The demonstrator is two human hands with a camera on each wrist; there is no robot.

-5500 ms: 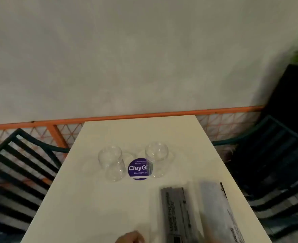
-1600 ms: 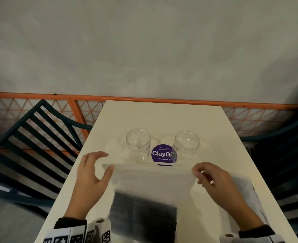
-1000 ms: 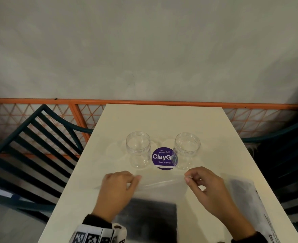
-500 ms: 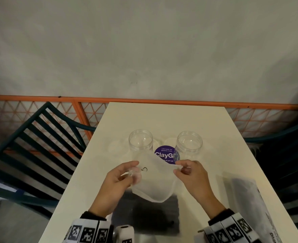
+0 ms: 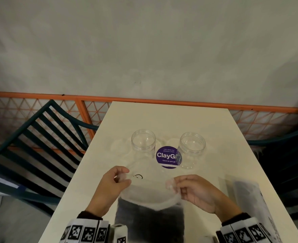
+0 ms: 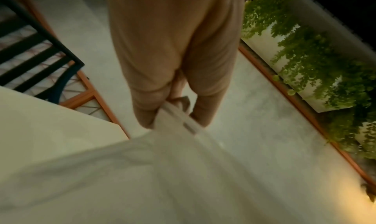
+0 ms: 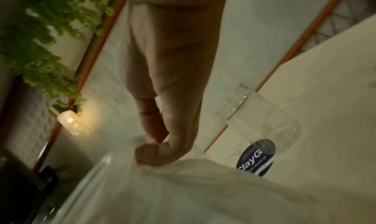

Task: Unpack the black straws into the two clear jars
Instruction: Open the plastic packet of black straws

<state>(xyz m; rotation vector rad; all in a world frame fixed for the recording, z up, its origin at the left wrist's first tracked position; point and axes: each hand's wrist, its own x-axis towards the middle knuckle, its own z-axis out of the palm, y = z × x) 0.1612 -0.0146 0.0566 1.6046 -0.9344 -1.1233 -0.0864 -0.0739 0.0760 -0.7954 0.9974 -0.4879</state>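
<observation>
A clear plastic bag (image 5: 150,192) holding a dark block of black straws (image 5: 150,223) lies on the white table (image 5: 169,118) in front of me. My left hand (image 5: 122,178) pinches the bag's top left corner (image 6: 173,115). My right hand (image 5: 175,185) pinches the top right corner (image 7: 154,161). The bag's mouth is stretched between them. Two empty clear jars stand upright beyond the bag, the left jar (image 5: 143,143) and the right jar (image 5: 191,149), also seen as a jar (image 7: 256,113) in the right wrist view.
A round purple ClayGo sticker (image 5: 167,157) sits on the table between the jars. A second bag of straws (image 5: 249,204) lies at the right edge. Dark slatted chairs (image 5: 32,148) flank the table, with an orange railing (image 5: 92,98) behind.
Since half a second ago my hands have drawn apart, spreading the bag's mouth wider. Earlier I set the bag down before me and took hold of its top corners.
</observation>
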